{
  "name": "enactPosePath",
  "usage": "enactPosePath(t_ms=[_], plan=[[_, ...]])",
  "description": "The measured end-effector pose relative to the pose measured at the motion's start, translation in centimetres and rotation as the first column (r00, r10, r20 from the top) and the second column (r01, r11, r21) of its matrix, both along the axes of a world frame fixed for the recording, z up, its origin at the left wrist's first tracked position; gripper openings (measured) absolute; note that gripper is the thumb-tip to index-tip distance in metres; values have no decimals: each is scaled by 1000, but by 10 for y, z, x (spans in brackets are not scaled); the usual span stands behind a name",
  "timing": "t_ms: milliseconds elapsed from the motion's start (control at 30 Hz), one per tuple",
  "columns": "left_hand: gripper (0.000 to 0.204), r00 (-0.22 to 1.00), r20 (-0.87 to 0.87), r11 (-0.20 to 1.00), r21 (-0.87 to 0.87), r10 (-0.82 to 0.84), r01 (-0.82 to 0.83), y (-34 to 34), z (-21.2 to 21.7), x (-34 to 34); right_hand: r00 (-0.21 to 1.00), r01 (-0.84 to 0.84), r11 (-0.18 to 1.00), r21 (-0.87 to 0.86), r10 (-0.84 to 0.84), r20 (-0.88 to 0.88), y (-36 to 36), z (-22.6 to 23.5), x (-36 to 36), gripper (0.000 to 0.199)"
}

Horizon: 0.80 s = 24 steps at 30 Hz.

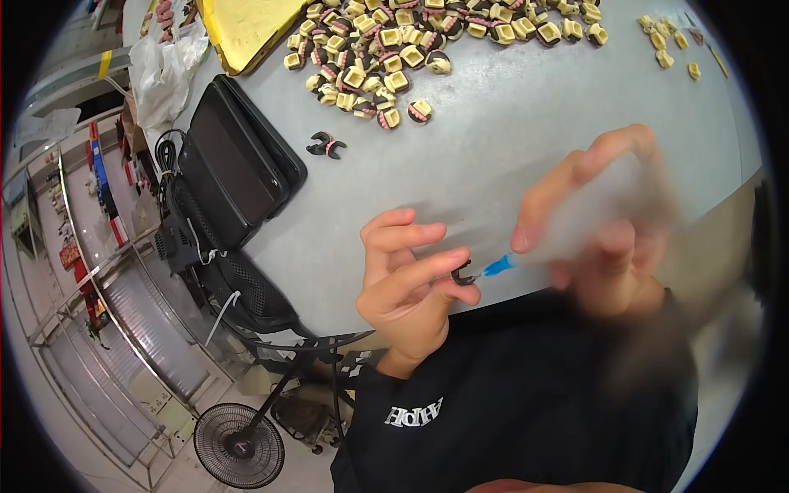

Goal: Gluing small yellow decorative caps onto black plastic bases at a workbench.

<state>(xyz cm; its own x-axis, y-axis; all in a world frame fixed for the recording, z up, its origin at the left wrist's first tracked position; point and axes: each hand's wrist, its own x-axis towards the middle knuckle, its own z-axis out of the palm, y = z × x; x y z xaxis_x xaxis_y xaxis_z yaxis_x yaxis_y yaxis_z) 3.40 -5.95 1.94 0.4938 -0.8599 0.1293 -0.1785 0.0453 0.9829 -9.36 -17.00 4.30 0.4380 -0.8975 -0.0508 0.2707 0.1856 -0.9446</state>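
Between the thumb and index finger of my left hand [403, 283] is a small black curved piece [463, 278]; its other fingers are curled loosely. My right hand [620, 275] grips a translucent squeeze bottle [588, 205], tilted with its blue needle tip [498, 264] toward the black piece. The tip is close to the piece, but whether they touch I cannot tell. Motion blurs the bottle and part of the right hand. Farther off to the left, a small black-and-pink piece [327, 145] lies alone on the grey table [460, 156].
A heap of small cream, black and pink parts [353, 78] covers the far middle, beside a yellow tray [246, 33]. Loose cream parts [662, 57] lie far right near a thin tool [719, 61]. A black device with a screen [234, 164] and cables line the left edge. A fan [239, 444] stands below.
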Motion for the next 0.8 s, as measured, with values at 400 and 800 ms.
enactPosePath(t_ms=[400, 800], plan=[[32, 1000, 20, 1000, 1, 21, -21, -2, 0, -2, 998, -29, 997, -74, 33, 60, 1, -5, 0, 48], [32, 999, 47, 1000, -8, 23, -22, 0, -3, 1, 1000, -19, 985, -171, 20, 9, -1, -10, -5, 45]])
